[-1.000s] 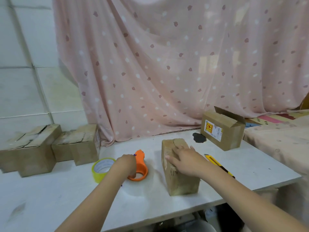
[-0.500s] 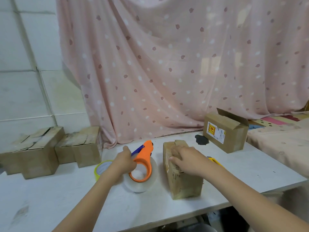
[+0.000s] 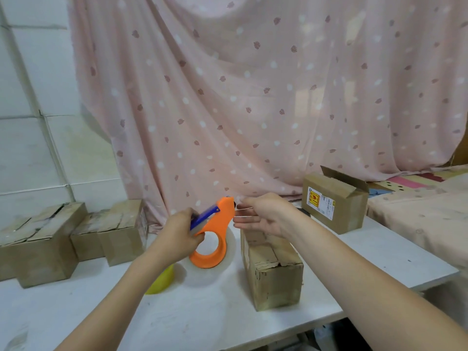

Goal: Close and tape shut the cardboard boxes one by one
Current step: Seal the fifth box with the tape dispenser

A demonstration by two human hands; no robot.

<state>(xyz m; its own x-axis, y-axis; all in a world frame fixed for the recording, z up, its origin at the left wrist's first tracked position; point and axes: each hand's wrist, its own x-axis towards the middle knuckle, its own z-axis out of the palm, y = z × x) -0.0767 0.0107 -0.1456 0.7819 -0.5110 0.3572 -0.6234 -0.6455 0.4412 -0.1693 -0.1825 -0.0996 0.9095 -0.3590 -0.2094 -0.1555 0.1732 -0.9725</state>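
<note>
My left hand (image 3: 178,235) grips the handle of an orange tape dispenser (image 3: 216,238) with a clear tape roll, lifted above the white table (image 3: 228,315). My right hand (image 3: 263,215) is at the dispenser's tip, its fingers pinching the free end of the clear tape. Just below and to the right stands a worn cardboard box (image 3: 272,267) with its flaps folded shut. An open box with a yellow label (image 3: 334,201) sits at the back right.
Two closed cardboard boxes, one large (image 3: 38,243) and one smaller (image 3: 114,230), stand at the left by the tiled wall. A yellow tape roll (image 3: 160,281) lies under my left forearm. A pink dotted curtain hangs behind. A covered surface adjoins the table on the right.
My left hand picked the dispenser up off the table and raised it. My right hand left the box top and moved up to the dispenser's tip, taking the tape end.
</note>
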